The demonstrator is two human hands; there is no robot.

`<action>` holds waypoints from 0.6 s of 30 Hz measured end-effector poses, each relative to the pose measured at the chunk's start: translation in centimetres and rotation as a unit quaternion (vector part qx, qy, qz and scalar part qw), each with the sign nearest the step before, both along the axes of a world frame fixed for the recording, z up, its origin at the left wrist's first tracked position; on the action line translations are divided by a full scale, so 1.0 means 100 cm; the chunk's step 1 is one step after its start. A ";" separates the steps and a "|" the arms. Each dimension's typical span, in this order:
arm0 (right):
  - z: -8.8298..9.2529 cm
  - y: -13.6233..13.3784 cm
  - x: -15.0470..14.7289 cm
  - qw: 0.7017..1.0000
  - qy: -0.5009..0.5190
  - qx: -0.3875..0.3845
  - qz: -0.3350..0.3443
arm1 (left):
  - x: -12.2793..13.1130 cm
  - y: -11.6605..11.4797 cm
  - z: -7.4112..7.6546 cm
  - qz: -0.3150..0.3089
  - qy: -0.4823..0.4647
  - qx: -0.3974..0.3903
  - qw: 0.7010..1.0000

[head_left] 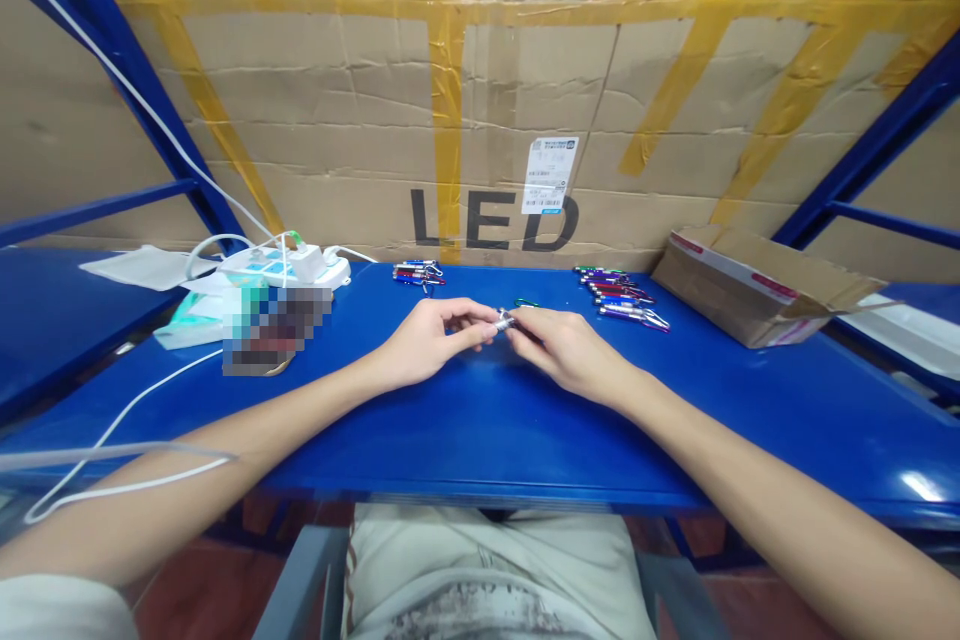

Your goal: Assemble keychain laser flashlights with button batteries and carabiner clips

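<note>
While both hands meet over the middle of the blue table (480,430), a small silver keychain torch (504,322) sits pinched between them: the left hand (431,340) curls its fingers around one end, the right hand (562,350) closes its fingertips on the other. A green carabiner (527,302) lies just behind. Farther back rest two clusters of torches (418,273) (621,298), a power strip (289,267) and an open carton (757,285). Behind, cardboard (495,100) reads "LED".
</note>
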State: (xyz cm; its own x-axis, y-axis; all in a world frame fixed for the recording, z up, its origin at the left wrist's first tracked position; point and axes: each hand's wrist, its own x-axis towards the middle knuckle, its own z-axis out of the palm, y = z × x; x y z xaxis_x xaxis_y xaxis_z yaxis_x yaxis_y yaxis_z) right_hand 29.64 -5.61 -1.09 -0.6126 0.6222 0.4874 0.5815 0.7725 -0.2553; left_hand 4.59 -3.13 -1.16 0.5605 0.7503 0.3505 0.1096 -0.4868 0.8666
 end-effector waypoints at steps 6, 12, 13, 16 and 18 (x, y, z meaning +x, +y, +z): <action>0.003 -0.001 0.000 0.995 0.061 -0.070 0.021 | -0.003 0.002 0.000 0.009 0.010 0.102 0.995; 0.007 -0.003 0.000 0.988 0.115 -0.093 0.033 | -0.007 0.002 0.004 0.017 0.014 0.290 0.957; 0.007 -0.003 0.000 0.988 0.118 -0.089 0.036 | -0.008 0.002 0.005 0.017 0.013 0.310 0.951; 0.007 -0.004 0.000 0.989 0.120 -0.071 0.044 | -0.008 0.001 0.006 0.014 0.016 0.346 0.938; 0.008 -0.005 -0.001 0.990 0.117 -0.057 0.044 | -0.008 0.001 0.006 0.015 0.019 0.359 0.933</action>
